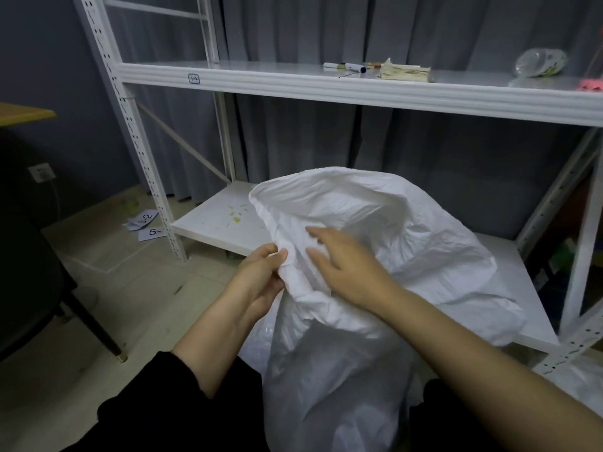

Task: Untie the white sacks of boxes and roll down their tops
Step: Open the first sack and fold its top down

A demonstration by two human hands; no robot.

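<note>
- Black sleeves [169,396] of mine frame the bottom edge, both forearms bare and reaching forward
- My left hand [261,282] pinches a fold of the white sack [375,243] at its crumpled mouth, thumb and fingers closed on the cloth
- My right hand [346,265] lies open, fingers spread, flat against the sack just beside the left
- Sack's contents are hidden; its base is cut off below
- It leans over the lower shelf [212,220] of a white rack [130,102], grey curtain [424,151] behind, pale tiled floor [130,288]
</note>
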